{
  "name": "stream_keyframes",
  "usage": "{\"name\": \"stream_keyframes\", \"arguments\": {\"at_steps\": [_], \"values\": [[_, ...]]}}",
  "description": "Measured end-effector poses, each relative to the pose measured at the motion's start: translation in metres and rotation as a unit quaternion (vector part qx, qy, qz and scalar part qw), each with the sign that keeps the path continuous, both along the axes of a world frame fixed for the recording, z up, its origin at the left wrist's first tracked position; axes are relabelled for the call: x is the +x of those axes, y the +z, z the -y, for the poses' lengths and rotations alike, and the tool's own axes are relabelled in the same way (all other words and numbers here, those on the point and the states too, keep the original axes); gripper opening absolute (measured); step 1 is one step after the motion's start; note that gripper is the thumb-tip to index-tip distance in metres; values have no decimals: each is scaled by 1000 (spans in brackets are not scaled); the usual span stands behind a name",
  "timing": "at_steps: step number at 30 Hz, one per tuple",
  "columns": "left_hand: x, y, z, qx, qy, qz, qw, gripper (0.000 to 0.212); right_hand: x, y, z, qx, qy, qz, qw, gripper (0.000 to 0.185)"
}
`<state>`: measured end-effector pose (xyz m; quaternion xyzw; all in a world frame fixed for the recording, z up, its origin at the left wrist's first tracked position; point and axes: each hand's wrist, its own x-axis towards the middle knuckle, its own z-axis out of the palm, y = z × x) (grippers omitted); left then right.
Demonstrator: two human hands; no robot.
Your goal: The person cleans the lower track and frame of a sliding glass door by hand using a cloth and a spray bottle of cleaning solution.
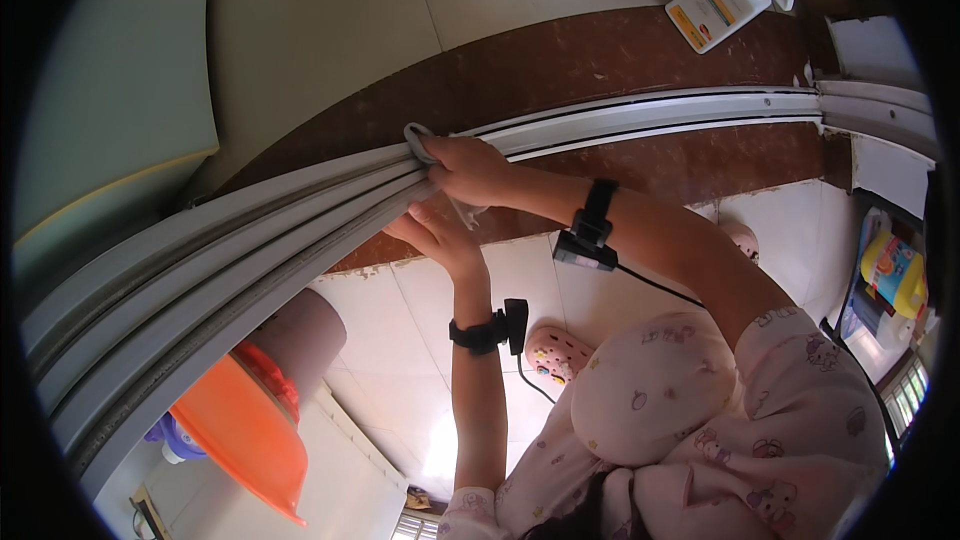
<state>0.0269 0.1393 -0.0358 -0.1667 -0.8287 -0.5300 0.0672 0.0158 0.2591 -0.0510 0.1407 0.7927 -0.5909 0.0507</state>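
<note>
My right hand point(472, 169) grips a light grey cloth point(420, 142) against the edge of the white sliding door frame point(300, 195), which runs from the lower left to the middle. Part of the cloth hangs below this hand. Just below, my left hand point(439, 236) rests against the near side of the frame, its fingers partly hidden behind it. Beyond my hands a white metal track point(660, 116) continues rightward along a dark red stone threshold point(585, 60). Both wrists wear black straps with small devices and cables.
A white bottle with a label point(720, 11) stands at the upper right. An orange basin point(247, 427) and a purple-and-white bottle point(176, 439) are at the lower left. A yellow bottle point(896, 270) is at the right edge. Pink clogs point(555, 352) are on the tiled floor.
</note>
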Motion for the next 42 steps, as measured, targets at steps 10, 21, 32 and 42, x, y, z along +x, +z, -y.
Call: {"name": "stream_keyframes", "arguments": {"at_steps": [10, 21, 32, 42], "values": [[5, 0, -7, 1, 26, -10, 1000, 53, 6, -21, -1, 17, 13, 82, 996, 28], [2, 1, -4, -47, 32, -48, 997, 57, 8, -28, 13, -20, -46, 28, 998, 29], [2, -5, 5, -47, 53, -27, 997, 54, 33, 30, 27, -65, -6, 17, 998, 33], [3, -2, -4, -22, 48, -6, 999, 53, 36, 20, 17, -46, -24, -18, 998, 24]]}}
